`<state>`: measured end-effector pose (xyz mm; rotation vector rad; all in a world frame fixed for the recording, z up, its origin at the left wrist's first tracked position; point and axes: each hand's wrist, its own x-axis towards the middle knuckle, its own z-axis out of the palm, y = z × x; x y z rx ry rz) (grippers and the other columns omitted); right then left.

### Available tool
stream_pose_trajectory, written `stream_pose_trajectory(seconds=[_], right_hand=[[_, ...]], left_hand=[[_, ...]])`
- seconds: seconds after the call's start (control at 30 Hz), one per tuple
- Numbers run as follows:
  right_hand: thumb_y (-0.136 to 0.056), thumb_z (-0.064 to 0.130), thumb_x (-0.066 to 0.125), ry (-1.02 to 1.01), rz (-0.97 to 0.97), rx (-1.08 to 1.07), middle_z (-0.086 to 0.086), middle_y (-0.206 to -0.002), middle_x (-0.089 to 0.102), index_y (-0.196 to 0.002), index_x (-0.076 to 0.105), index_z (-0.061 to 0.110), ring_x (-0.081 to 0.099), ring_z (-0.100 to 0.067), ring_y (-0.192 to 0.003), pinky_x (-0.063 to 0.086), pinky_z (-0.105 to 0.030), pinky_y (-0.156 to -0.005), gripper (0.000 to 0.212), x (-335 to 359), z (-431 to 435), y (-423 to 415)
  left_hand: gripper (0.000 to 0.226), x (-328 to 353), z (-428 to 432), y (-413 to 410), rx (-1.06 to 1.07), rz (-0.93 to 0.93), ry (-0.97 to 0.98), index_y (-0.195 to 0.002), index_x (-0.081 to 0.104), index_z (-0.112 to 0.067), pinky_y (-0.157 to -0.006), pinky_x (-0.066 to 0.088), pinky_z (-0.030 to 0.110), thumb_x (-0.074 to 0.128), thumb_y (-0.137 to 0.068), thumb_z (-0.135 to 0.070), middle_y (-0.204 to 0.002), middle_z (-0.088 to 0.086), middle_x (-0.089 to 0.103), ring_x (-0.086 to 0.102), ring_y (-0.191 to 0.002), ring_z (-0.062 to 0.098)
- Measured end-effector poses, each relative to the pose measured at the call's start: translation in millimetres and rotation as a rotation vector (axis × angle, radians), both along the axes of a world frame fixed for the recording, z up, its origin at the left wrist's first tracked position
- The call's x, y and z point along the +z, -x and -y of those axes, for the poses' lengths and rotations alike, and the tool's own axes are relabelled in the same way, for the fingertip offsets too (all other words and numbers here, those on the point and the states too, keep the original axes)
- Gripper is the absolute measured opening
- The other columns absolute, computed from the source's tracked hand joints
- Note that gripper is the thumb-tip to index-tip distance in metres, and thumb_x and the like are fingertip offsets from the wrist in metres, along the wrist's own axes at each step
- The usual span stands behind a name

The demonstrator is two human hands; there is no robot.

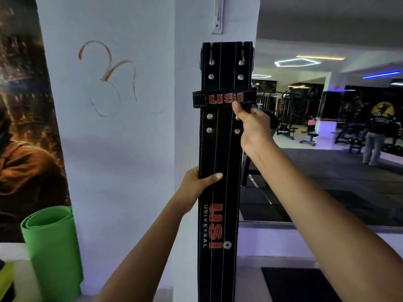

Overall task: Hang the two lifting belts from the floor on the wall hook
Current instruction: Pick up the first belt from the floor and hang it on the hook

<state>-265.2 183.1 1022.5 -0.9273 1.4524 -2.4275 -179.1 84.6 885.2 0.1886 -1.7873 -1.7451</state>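
Observation:
A black lifting belt (220, 149) with white stitching, metal rivets and red "USI" lettering hangs upright against the white pillar (185, 127). Its metal buckle (200, 57) is at the top. My left hand (196, 182) grips the belt's left edge at mid-height, thumb across the front. My right hand (250, 129) pinches the belt's right edge just below the keeper loop (224, 98). The wall hook is hidden behind the belt's top. I see only one belt.
A rolled green mat (52, 243) stands at the lower left, in front of a dark wall poster (24, 127). A white switch box (218, 16) sits above the belt. A large mirror (327, 127) to the right reflects gym machines and a person.

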Motion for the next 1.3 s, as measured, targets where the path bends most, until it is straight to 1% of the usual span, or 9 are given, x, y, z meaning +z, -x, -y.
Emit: stream_pose_trajectory(seconds=[0.13, 0.33, 0.57, 0.7, 0.77, 0.87, 1.0, 1.13, 1.3], right_hand=[[-0.082, 0.017, 0.067, -0.007, 0.013, -0.016, 0.008, -0.071, 0.057, -0.064, 0.055, 0.017, 0.05, -0.005, -0.07, 0.036, -0.018, -0.053, 0.022, -1, -6, 0], [-0.081, 0.016, 0.068, 0.02, 0.057, 0.006, 0.006, -0.071, 0.058, -0.064, 0.058, 0.017, 0.051, -0.01, -0.074, 0.041, -0.027, -0.061, 0.02, -4, -12, 4], [-0.082, 0.015, 0.067, 0.035, 0.052, -0.015, 0.006, -0.07, 0.058, -0.062, 0.057, 0.019, 0.05, -0.009, -0.072, 0.037, -0.022, -0.053, 0.022, -9, -16, 4], [-0.082, 0.016, 0.067, 0.01, 0.054, -0.015, 0.007, -0.068, 0.056, -0.064, 0.058, 0.02, 0.047, -0.007, -0.068, 0.035, -0.024, -0.051, 0.02, -16, -17, 3], [-0.081, 0.015, 0.068, 0.012, 0.067, -0.012, 0.007, -0.067, 0.054, -0.064, 0.059, 0.019, 0.047, -0.008, -0.068, 0.034, -0.025, -0.05, 0.02, -19, -17, 3], [-0.082, 0.016, 0.067, -0.002, 0.054, -0.017, 0.008, -0.068, 0.055, -0.064, 0.058, 0.02, 0.047, -0.007, -0.067, 0.032, -0.022, -0.047, 0.02, -21, -17, 3], [-0.082, 0.016, 0.067, 0.003, 0.047, -0.025, 0.008, -0.069, 0.056, -0.063, 0.057, 0.02, 0.047, -0.007, -0.068, 0.034, -0.023, -0.05, 0.021, -20, -19, -1], [-0.081, 0.016, 0.068, -0.02, 0.028, -0.025, 0.008, -0.07, 0.058, -0.064, 0.058, 0.021, 0.048, -0.006, -0.067, 0.031, -0.022, -0.045, 0.02, -26, -21, -1], [-0.081, 0.016, 0.069, -0.017, 0.047, -0.016, 0.009, -0.07, 0.058, -0.068, 0.061, 0.021, 0.047, -0.006, -0.067, 0.031, -0.022, -0.044, 0.016, -29, -20, -1]], left_hand=[[0.034, -12, -3, -1, -0.016, 0.051, 0.008, -0.112, 0.063, -0.006, -0.084, 0.057, 0.036, 0.071, -0.08, -0.014, -0.106, 0.013, 0.072, 0.071, -0.096, 0.026], [0.018, -114, -8, -16, -0.053, 0.45, 0.134, -0.095, 0.066, -0.015, -0.096, 0.051, 0.034, 0.07, -0.079, -0.007, -0.091, -0.003, 0.071, 0.068, -0.084, 0.005], [0.024, -60, 2, 1, 0.012, 0.15, 0.013, -0.102, 0.068, -0.008, -0.075, 0.056, 0.021, 0.071, -0.079, -0.01, -0.096, 0.005, 0.074, 0.072, -0.089, 0.017], [0.019, -96, -5, -4, -0.013, 0.292, 0.08, -0.099, 0.067, -0.01, -0.066, 0.053, 0.012, 0.069, -0.08, -0.005, -0.091, -0.001, 0.072, 0.071, -0.077, 0.002], [0.019, -111, -10, -7, -0.014, 0.361, 0.068, -0.098, 0.067, -0.011, -0.068, 0.054, 0.012, 0.069, -0.08, -0.006, -0.09, -0.003, 0.071, 0.069, -0.074, -0.002], [0.014, -89, -8, -2, 0.007, 0.258, 0.045, -0.091, 0.068, -0.016, -0.078, 0.057, 0.021, 0.071, -0.079, -0.01, -0.089, -0.001, 0.073, 0.071, -0.078, 0.005], [0.025, -60, -6, 4, 0.013, 0.152, 0.008, -0.102, 0.067, -0.008, -0.075, 0.057, 0.021, 0.072, -0.078, -0.01, -0.096, 0.005, 0.073, 0.071, -0.087, 0.016], [0.013, -102, -18, -6, -0.011, 0.313, 0.043, -0.09, 0.066, -0.017, -0.063, 0.053, 0.012, 0.069, -0.08, -0.009, -0.09, 0.0, 0.072, 0.069, -0.077, 0.005], [0.021, -80, -18, -4, -0.008, 0.194, -0.025, -0.1, 0.067, -0.014, -0.069, 0.055, 0.017, 0.07, -0.08, -0.017, -0.098, 0.004, 0.073, 0.071, -0.088, 0.015]])
